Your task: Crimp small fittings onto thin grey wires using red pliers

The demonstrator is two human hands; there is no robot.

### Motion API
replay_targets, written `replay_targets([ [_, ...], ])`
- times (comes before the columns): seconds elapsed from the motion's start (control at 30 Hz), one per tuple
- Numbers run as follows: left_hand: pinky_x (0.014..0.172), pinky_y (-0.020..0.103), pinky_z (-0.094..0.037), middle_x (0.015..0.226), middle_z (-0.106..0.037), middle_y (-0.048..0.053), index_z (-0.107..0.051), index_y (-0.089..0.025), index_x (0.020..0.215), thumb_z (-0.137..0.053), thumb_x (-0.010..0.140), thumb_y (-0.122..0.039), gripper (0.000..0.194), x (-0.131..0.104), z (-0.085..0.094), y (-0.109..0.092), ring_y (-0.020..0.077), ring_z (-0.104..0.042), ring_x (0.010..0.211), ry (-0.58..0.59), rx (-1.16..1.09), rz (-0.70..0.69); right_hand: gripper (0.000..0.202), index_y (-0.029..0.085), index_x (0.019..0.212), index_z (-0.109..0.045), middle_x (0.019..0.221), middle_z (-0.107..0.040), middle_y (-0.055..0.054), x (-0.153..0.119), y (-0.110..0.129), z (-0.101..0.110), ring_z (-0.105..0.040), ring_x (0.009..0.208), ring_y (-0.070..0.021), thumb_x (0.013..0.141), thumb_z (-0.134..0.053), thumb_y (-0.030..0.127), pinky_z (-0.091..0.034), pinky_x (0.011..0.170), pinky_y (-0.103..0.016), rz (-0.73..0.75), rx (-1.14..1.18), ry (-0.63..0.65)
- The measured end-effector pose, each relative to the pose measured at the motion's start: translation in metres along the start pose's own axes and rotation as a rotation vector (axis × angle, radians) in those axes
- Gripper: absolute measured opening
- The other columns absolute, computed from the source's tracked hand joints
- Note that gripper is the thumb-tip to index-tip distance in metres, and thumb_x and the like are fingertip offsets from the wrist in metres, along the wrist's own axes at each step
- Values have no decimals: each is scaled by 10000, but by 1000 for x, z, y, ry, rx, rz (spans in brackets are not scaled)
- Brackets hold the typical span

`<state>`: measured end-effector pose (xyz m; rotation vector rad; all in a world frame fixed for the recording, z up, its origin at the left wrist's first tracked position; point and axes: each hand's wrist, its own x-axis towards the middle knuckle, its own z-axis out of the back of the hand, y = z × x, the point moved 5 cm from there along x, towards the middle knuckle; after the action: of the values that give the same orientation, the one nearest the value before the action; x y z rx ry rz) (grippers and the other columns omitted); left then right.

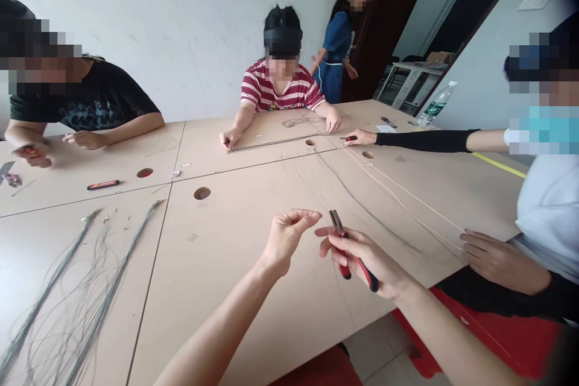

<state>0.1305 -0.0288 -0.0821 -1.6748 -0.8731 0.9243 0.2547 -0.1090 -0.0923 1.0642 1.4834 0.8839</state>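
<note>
My left hand (289, 235) is raised over the table, thumb and forefinger pinched together. Whatever sits at their tips is too small or thin to make out. Just right of it, my right hand (366, 253) holds a pair of pliers (370, 275) with red and black handles. The plier jaws point up toward the left fingertips, slightly apart from them. Beyond my hands, thin grey wires (357, 193) lie loosely across the tabletop (226, 271).
Bundles of grey wire (131, 247) lie at left, near a red-black utility knife (103, 184). The table has round holes (202, 193). Co-workers sit left, opposite and right; the right one's hand (502, 259) holds pale cords (407, 208). A water bottle (438, 105) stands far right.
</note>
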Motion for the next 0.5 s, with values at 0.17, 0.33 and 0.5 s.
replay_targets([
  [0.17,770,322,-379,1012,-712,48,-734,-220,737,-702,698,-404,191,31,18,6,196,-550,899,-87,65,18,258,180,819,-551,682,-476,38,-8,-35,10,-369,578,-73,831,-642,421,-313,565,-229,-11,125,-121],
  [0.33,780,327,-400,1017,-715,49,-735,-216,754,-680,718,-387,183,80,43,6,197,-563,888,-206,146,-20,323,192,771,-499,641,-385,60,-23,-60,33,-361,572,-81,783,-673,464,-328,587,-233,-49,163,-264],
  [0.5,851,362,-471,1044,-678,74,-683,-161,899,-648,821,-344,203,141,69,6,202,-597,962,-326,299,-62,464,189,624,-451,578,-408,39,-35,-72,51,-362,531,-96,728,-628,606,-291,517,-234,-49,-102,-431],
])
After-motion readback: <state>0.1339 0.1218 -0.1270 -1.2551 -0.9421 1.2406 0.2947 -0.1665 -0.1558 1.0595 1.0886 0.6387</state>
